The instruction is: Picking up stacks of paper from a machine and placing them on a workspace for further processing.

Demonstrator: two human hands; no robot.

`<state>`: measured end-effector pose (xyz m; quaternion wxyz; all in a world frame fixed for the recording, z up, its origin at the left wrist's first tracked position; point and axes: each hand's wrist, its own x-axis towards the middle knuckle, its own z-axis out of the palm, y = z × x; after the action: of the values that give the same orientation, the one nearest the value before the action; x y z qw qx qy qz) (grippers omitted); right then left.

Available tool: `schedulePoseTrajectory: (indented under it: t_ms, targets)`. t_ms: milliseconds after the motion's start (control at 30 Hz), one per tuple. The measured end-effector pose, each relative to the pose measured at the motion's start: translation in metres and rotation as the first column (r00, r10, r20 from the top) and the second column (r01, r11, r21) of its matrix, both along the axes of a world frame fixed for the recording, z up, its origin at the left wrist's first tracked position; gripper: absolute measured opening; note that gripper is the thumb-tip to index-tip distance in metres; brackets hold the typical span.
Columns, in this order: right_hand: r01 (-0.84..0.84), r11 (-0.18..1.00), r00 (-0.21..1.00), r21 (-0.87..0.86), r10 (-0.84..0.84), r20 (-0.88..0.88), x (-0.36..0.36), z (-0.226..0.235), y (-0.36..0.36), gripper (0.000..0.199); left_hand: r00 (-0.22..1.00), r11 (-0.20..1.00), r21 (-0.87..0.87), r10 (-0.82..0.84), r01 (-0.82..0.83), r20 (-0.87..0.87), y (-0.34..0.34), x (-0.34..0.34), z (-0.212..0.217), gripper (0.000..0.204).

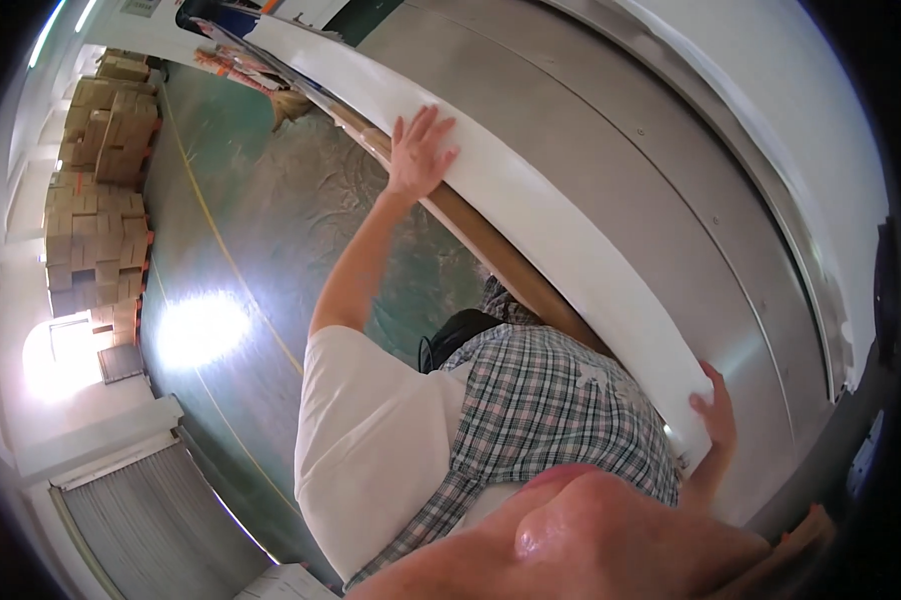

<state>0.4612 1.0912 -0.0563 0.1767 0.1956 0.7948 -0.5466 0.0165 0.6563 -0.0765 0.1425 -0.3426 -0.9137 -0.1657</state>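
Note:
A long white strip of sheet material (pixel 561 215) lies along the front edge of a metal machine bed (pixel 611 130) and bends across the view. My left hand (pixel 421 155) rests on the strip's near edge, fingers spread and palm down. Toward the strip's lower right end, my right hand (pixel 714 408) touches its surface, with the thumb and a finger apart. The other fingers of that hand are partly hidden. Below the strip runs a brown, cardboard-coloured length (pixel 511 260), close against my plaid apron (pixel 541 400).
Stacked cardboard boxes (pixel 96 230) on pallets line the wall at the left. Yellow lines (pixel 206 205) mark the green floor. A grey shutter (pixel 161 520) stands at the lower left. Crumpled brown material (pixel 289 105) is near the machine's far end.

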Motion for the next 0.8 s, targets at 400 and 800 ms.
schedulePoseTrajectory:
  t_ms: [400,800]
  targets:
    - [-0.147,0.988,0.978,-0.057,0.136,-0.159,-0.228,-0.039,-0.134,0.05,0.998,0.982,0.186,-0.022,0.032,-0.055,-0.01,-0.002,0.006,0.037]
    - [-0.138,0.99,0.865,-0.038,0.102,-0.491,-0.444,-0.056,-0.275,0.034,0.85,0.842,0.357,-0.49,0.404,0.195,-0.027,-0.041,0.03,0.034]
